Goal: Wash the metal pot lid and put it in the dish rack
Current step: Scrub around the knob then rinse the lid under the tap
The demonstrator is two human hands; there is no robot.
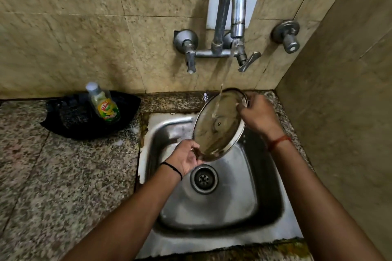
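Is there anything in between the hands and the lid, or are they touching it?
Nothing is in between. The left hand grips the pot lid at its lower rim and the right hand grips its upper rim, holding it tilted over the sink under the running water. No dish rack is in view.

Big beige stone wall tiles (84, 27) are covering the back wall and the right side wall, meeting in a corner. A curved shiny metal tap (232, 6) is sticking out from the back wall, with a round metal knob (286, 35) sitting to its right. A speckled grey stone worktop (53, 176) is lying below, and a square silver metal sink (222, 207) is sitting in it. A black tray (70, 116) is resting on the worktop, holding a clear soap bottle with a yellow and green label (104, 104). Dim light is shining off the metal.
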